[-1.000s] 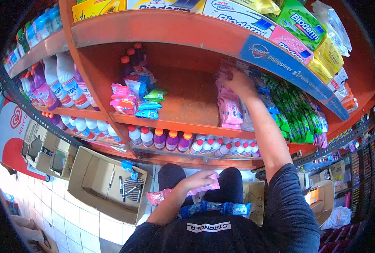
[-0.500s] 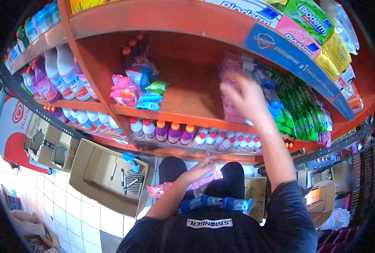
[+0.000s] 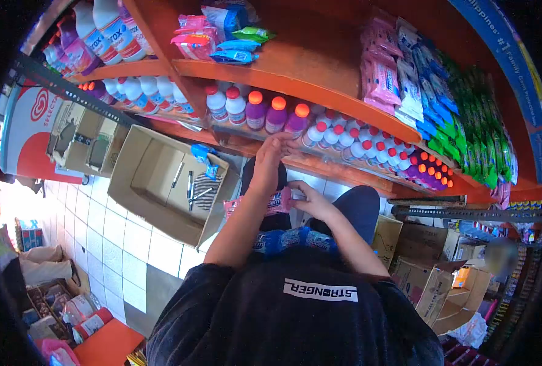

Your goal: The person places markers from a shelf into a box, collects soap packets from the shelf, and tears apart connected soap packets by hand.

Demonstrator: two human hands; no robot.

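On my lap lies a strip of pink packets (image 3: 278, 202). My right hand (image 3: 310, 200) grips its right end between thumb and fingers. My left hand (image 3: 271, 160) is raised above the lap with its fingers spread, and its forearm passes over the strip's left part. A row of blue packets (image 3: 292, 240) rests across the lap against the black shirt. On the shelf at the upper right, pink packets (image 3: 380, 79) stand stacked beside white, blue and green packets (image 3: 481, 134).
An open cardboard box (image 3: 143, 210) with pens and a blue packet stands on the floor at left. Bottles (image 3: 276, 114) line the lower shelf ahead. More cardboard boxes (image 3: 417, 283) are at right. Loose small packets (image 3: 194, 38) lie on the upper shelf.
My right hand has come down from the shelf's pink packets to the strip on my lap. My left hand has let go of the strip and lifted. The view has tilted downward.
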